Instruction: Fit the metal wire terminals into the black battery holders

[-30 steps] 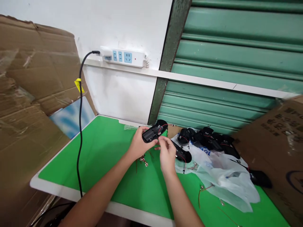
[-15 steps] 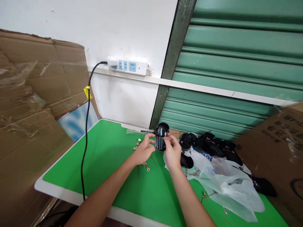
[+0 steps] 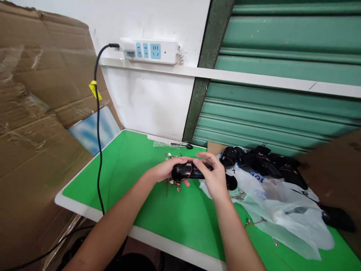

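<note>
Over the middle of the green table I hold a glossy black plastic housing (image 3: 182, 172), turned lengthwise from side to side, with a thin red wire on it. My left hand (image 3: 167, 167) is closed round its left end, thumb along the top edge. With my right hand (image 3: 213, 175) I grip the right part, thumb on the upper face and fingers behind. Small metal contacts with wires (image 3: 171, 182) lie on the table under and beside my left hand, partly hidden by it. Another black housing (image 3: 231, 182) rests just right of my right hand.
Several black housings (image 3: 261, 160) are piled on a white plastic bag (image 3: 284, 214) at the right. A wrapped black spoon-shaped item (image 3: 183, 145) lies at the back. A black cable (image 3: 98, 131) hangs from the power strip (image 3: 155, 51). Cardboard stands at the left (image 3: 56, 86) and right.
The black housing has turned from upright, its ribbed compartment facing me, to lying sideways. My left hand has closed round its end. The view has shifted, raising the table's far right items slightly.
</note>
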A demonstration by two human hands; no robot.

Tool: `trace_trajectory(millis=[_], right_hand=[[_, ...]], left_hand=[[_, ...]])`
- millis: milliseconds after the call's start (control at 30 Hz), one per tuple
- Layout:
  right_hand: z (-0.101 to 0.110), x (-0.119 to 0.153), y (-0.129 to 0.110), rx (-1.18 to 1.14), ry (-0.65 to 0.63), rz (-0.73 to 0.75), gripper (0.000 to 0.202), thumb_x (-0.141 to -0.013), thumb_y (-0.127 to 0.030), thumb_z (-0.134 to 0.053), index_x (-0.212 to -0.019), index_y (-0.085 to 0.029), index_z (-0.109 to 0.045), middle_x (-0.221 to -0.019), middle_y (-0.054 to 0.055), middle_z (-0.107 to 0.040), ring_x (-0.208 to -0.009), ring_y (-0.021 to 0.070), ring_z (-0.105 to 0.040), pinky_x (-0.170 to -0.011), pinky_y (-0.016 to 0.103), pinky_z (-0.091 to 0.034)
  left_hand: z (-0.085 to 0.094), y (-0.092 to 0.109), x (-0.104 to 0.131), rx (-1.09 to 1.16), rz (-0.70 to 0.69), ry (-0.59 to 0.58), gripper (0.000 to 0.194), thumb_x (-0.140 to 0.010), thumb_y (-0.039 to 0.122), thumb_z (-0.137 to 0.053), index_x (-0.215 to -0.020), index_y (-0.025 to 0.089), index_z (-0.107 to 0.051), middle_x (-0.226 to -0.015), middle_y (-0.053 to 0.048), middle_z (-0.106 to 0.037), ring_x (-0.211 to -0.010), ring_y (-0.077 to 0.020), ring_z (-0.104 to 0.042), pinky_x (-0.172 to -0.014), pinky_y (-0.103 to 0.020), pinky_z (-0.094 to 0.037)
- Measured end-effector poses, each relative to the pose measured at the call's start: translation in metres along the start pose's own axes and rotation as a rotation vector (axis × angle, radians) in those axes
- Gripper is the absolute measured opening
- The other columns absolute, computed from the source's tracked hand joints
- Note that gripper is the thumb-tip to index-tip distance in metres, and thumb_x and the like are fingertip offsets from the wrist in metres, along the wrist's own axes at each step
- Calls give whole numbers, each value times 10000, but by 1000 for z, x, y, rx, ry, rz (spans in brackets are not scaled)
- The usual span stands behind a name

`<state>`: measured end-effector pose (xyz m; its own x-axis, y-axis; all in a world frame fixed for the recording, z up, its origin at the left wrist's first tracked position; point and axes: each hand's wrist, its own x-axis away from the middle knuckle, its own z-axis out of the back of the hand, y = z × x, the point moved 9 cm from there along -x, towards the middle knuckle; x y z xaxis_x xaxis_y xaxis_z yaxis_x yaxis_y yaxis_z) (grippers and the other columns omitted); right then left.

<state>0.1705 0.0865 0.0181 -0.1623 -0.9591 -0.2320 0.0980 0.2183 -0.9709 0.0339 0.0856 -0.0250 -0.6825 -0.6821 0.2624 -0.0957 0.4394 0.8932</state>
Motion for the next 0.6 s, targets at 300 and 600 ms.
trace_trajectory(millis=[300, 600], right_hand=[[26, 8, -21, 101, 299, 184, 290, -790, -431, -749, -905, -201, -615, -650, -65, -497, -565, 113, -456, -544, 248, -406], [14, 10, -9, -32, 213, 95, 274, -774, -423, -768, -908, -185, -749, -759, 38, -739, -642, 177, -665, -531, 297, -566]], left_hand=[[-20, 8, -6, 22, -201, -19, 524, -757, 336, -572, -1268, 232, -519, -1319, -78, -627, -990, -259, -711, -803, -340, -505], [-16, 8, -7, -66, -224, 154, 331, -792, 313, -582, -1104, 237, -500, -1020, -1, -592, -932, -184, -630, -849, -304, -472]])
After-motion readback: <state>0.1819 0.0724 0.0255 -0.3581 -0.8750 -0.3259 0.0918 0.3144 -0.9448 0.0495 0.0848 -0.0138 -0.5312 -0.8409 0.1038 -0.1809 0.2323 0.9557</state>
